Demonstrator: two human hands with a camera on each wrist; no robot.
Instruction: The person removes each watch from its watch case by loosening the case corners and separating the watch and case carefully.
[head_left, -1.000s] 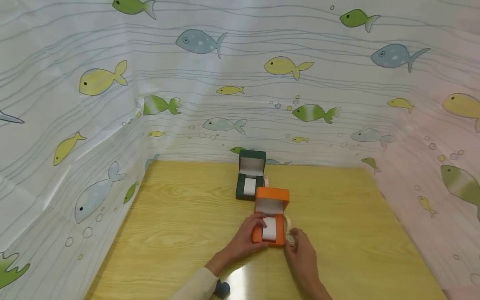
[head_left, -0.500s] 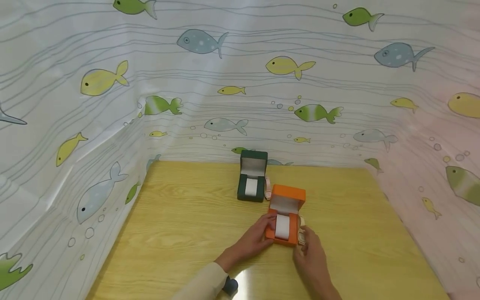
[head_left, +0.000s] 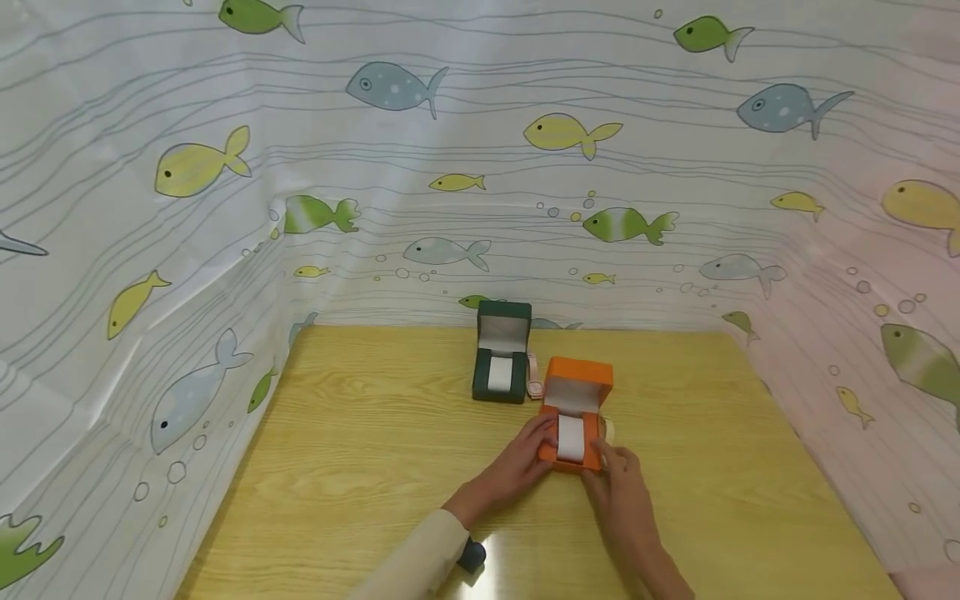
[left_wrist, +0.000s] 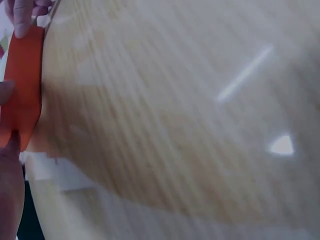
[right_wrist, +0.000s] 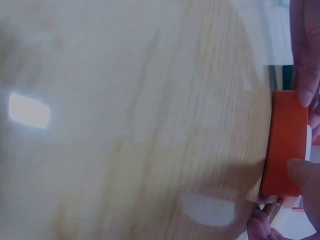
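An orange watch box (head_left: 577, 372) stands on the table with its lid raised and a white cushion (head_left: 571, 437) inside. My left hand (head_left: 517, 458) grips its left side, thumb at the front and fingers over the edge. At the right front corner my right hand (head_left: 618, 492) holds the box; its thumb presses the front face in the right wrist view. A pale watch (head_left: 608, 430) lies along the box's right side, partly hidden by the box and right hand. The orange front face (left_wrist: 25, 70) also shows between both hands in the left wrist view.
Behind and to the left, a dark green watch box (head_left: 501, 333) stands with its lid up and a white cushion inside. A pink watch (head_left: 534, 377) lies between the boxes. Fish-patterned sheets (head_left: 525, 183) wall the wooden table (head_left: 360, 417) at back and sides.
Both hands have slid the orange box to the right, then slightly away, uncovering the pink watch. My right hand has shifted from the pale watch onto the box's front corner.
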